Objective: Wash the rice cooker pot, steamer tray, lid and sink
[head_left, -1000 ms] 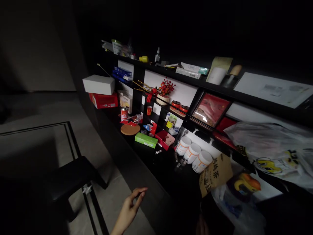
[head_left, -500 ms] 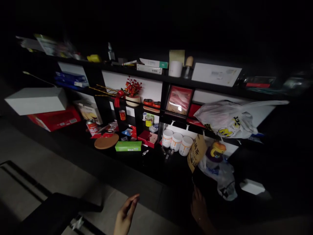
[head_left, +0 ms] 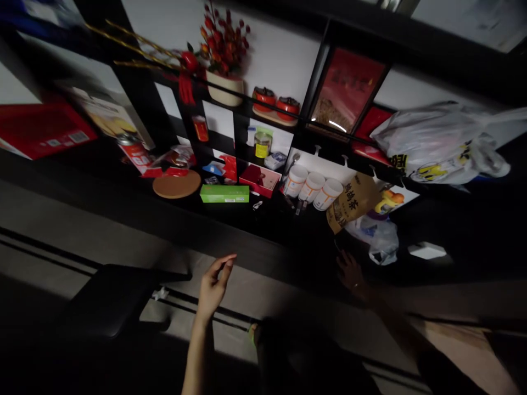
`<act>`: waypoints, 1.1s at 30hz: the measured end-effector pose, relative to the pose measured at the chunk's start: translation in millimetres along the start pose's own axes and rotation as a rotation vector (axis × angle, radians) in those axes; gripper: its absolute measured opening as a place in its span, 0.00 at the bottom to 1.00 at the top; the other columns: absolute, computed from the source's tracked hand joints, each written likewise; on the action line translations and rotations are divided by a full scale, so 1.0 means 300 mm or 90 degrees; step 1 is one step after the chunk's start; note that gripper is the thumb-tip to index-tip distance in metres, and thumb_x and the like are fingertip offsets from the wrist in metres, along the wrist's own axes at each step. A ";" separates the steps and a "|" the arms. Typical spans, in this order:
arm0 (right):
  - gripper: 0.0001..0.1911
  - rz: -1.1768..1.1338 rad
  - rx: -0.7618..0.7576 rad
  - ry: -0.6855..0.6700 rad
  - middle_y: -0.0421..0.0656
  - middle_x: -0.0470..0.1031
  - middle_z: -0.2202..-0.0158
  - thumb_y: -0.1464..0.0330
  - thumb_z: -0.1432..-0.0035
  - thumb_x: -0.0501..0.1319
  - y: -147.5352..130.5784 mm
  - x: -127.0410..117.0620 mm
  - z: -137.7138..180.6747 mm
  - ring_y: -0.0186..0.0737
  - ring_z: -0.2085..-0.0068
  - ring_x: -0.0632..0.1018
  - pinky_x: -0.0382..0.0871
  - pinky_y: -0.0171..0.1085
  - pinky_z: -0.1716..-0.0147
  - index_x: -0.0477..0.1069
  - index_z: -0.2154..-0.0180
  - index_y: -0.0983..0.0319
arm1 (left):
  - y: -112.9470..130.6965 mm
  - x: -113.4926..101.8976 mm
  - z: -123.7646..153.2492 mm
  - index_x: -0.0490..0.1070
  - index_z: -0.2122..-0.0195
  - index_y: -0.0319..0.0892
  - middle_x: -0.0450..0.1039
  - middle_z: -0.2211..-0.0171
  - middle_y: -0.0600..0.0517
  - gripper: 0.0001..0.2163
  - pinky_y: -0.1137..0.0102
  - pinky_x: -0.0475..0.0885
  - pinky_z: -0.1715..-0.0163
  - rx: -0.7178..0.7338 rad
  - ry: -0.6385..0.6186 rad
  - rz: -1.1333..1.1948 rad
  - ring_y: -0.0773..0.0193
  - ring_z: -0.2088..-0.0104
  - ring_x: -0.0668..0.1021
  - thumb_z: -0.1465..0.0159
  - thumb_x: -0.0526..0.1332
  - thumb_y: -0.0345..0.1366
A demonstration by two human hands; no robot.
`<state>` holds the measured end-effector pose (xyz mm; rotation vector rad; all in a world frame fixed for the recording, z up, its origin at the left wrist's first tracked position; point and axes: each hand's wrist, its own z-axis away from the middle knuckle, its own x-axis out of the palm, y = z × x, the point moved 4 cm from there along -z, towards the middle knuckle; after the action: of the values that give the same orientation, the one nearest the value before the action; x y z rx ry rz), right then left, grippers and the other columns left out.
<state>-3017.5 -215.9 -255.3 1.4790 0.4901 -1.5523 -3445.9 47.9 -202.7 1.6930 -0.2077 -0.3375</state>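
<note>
My left hand (head_left: 214,282) hangs in the air in front of the dark counter, over the floor. Its thumb and index tip are close together with a small gap, and I see nothing between them. My right hand (head_left: 349,273) is at the counter's dark front part, its fingers stretched out. A thin pale line shows just beyond its fingertips, too dim to name. Nearest to that hand are a brown paper pouch (head_left: 356,200) and a clear plastic bag (head_left: 385,241). Three white canisters (head_left: 313,187) stand behind.
Left along the counter lie a green box (head_left: 224,193), a red box (head_left: 260,181), a round brown board (head_left: 177,184) and a red can (head_left: 134,151). A white plastic bag (head_left: 436,142) sits on the shelf at right. A black stool (head_left: 111,299) stands at lower left.
The view has tilted down and come closer to the counter, so both hands appear higher and more of the forearms shows. The hands' poses look much the same.
</note>
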 end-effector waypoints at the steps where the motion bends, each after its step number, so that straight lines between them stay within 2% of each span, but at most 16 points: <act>1: 0.30 0.004 0.001 -0.015 0.50 0.46 0.26 0.67 0.38 0.56 0.004 -0.014 -0.001 0.58 0.28 0.52 0.61 0.55 0.40 0.64 0.34 0.59 | -0.023 -0.026 0.018 0.79 0.55 0.42 0.80 0.53 0.44 0.21 0.59 0.72 0.44 -0.022 -0.001 0.008 0.54 0.50 0.80 0.36 0.61 0.54; 4: 0.31 0.015 -0.003 -0.055 0.51 0.44 0.26 0.66 0.38 0.58 0.008 -0.045 -0.007 0.58 0.28 0.49 0.59 0.55 0.39 0.64 0.34 0.58 | -0.095 -0.094 0.080 0.78 0.54 0.43 0.79 0.51 0.44 0.20 0.57 0.69 0.41 -0.094 0.012 0.027 0.53 0.48 0.79 0.36 0.62 0.53; 7: 0.32 0.021 0.000 -0.078 0.52 0.43 0.25 0.66 0.39 0.58 0.007 -0.049 -0.006 0.58 0.27 0.49 0.58 0.55 0.38 0.62 0.33 0.59 | -0.159 -0.131 0.130 0.77 0.54 0.43 0.79 0.49 0.44 0.21 0.55 0.69 0.40 -0.157 0.030 0.039 0.52 0.48 0.79 0.37 0.62 0.54; 9: 0.33 0.018 0.009 -0.083 0.51 0.44 0.25 0.66 0.39 0.58 0.009 -0.041 -0.002 0.58 0.27 0.49 0.58 0.54 0.39 0.61 0.32 0.59 | -0.189 -0.128 0.148 0.77 0.54 0.43 0.79 0.49 0.44 0.22 0.54 0.69 0.41 -0.184 0.025 0.039 0.51 0.49 0.80 0.38 0.62 0.55; 12: 0.34 0.012 0.018 -0.081 0.52 0.45 0.26 0.67 0.39 0.57 0.012 -0.024 0.002 0.58 0.28 0.50 0.59 0.55 0.39 0.61 0.32 0.59 | -0.213 -0.087 0.148 0.77 0.54 0.43 0.79 0.50 0.43 0.22 0.53 0.70 0.41 -0.202 -0.009 0.039 0.51 0.49 0.80 0.38 0.62 0.56; 19: 0.34 0.004 0.035 -0.080 0.51 0.47 0.26 0.67 0.39 0.57 0.009 -0.011 0.006 0.57 0.28 0.52 0.60 0.54 0.40 0.59 0.31 0.58 | -0.188 0.026 0.094 0.78 0.53 0.43 0.79 0.49 0.43 0.21 0.55 0.70 0.42 -0.179 -0.100 0.061 0.52 0.49 0.80 0.36 0.61 0.54; 28: 0.35 -0.028 0.015 -0.124 0.48 0.50 0.27 0.65 0.39 0.56 0.018 -0.024 -0.004 0.59 0.29 0.51 0.57 0.56 0.39 0.57 0.31 0.57 | -0.182 0.027 0.098 0.77 0.52 0.43 0.78 0.47 0.43 0.19 0.56 0.70 0.41 -0.183 -0.127 0.045 0.53 0.48 0.80 0.35 0.61 0.52; 33: 0.35 -0.048 -0.006 -0.116 0.48 0.51 0.27 0.67 0.38 0.56 0.024 -0.023 -0.006 0.59 0.29 0.50 0.56 0.55 0.38 0.56 0.30 0.58 | -0.125 0.047 0.091 0.77 0.53 0.42 0.78 0.48 0.43 0.20 0.57 0.71 0.42 -0.184 -0.147 0.025 0.54 0.49 0.80 0.35 0.61 0.53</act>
<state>-3011.5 -215.7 -247.0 1.3098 0.4502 -1.7219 -3443.9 23.6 -244.5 1.3622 -0.3451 -0.5092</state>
